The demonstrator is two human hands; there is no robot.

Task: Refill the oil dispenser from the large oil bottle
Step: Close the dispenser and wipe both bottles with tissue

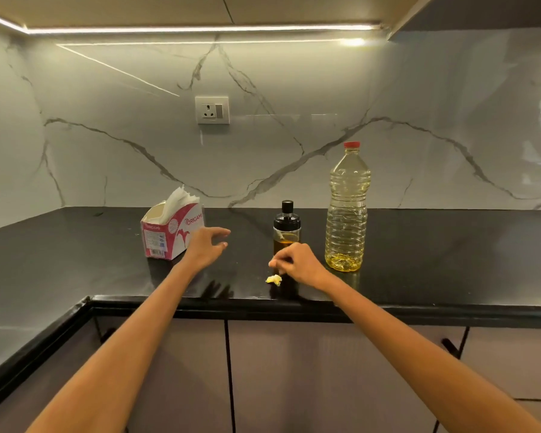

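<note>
On a black kitchen counter, a torn-open tissue box stands at left, the left hand hovering beside it with fingers spread and holding nothing. Right of it, the right hand, fingers loosely curled and empty, hangs over a yellowed crumpled tissue before the capped oil dispenser. The nearly drained large oil bottle, red cap on, stands just right.

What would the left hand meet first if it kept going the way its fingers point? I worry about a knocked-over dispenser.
Probably nothing soon: the left hand points right and toward the wall, passing behind the oil dispenser, it seems. Depth is unclear, so a brush against its cap cannot be ruled out.
</note>
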